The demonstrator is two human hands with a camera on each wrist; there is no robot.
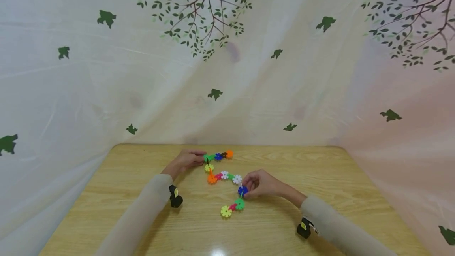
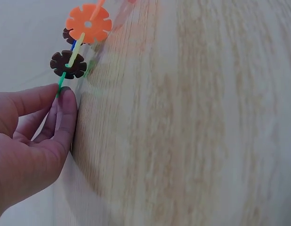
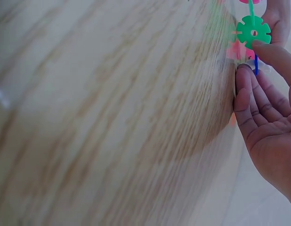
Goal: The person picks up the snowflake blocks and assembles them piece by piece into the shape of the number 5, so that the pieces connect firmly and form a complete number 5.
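A chain of notched plastic discs, flower-shaped and slotted together, lies on the table in an S-like bend. My left hand (image 1: 186, 160) pinches the green disc (image 1: 207, 157) at the chain's upper left corner; in the left wrist view its edge shows between thumb and fingertips. Beside it are a dark brown disc (image 2: 56, 63) and an orange disc (image 2: 99, 30). At the lower right bend, my right hand (image 1: 264, 184) holds the blue disc (image 1: 243, 191) between thumb and fingers. The right wrist view shows that blue disc edge-on, with the thumb overlapping a green disc (image 3: 246, 29).
The chain ends in an orange disc (image 1: 229, 154) at the back and a yellow disc (image 1: 226, 211) nearest me. Both lie on the wooden table (image 1: 142, 208). Behind the table hangs a pale curtain (image 1: 249, 110) with leaf and branch prints. Each wrist carries a small black camera (image 1: 175, 197).
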